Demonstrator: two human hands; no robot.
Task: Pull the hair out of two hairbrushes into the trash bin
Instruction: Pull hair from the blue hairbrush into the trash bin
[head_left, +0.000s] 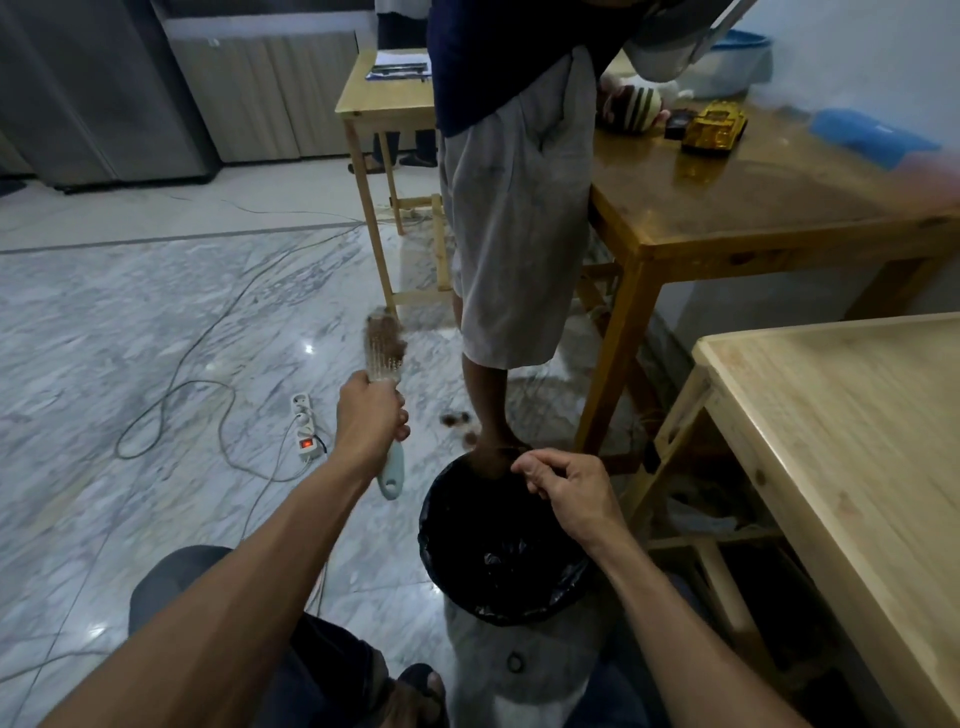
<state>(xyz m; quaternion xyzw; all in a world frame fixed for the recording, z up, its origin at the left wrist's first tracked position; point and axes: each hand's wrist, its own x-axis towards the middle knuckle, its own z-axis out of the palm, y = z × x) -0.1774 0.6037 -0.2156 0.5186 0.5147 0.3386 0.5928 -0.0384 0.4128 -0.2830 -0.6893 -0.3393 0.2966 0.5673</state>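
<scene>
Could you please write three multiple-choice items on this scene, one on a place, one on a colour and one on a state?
1. Where is the right hand?
A. Over the trash bin
B. On the pale table
C. On the floor

2. What colour is the bin's liner?
A. White
B. Blue
C. Black

3. What state is the hairbrush in?
A. Clean
B. Hair in its bristles
C. Lying in the bin

Answers: 1 A, its curled fingers hang above the bin's rim. 2 C, the bag looks black. 3 B, the left hand holds it with brown hair near its tip.

The trash bin mouth lies open from above, hemmed by a standing person's leg and a wooden table.
</scene>
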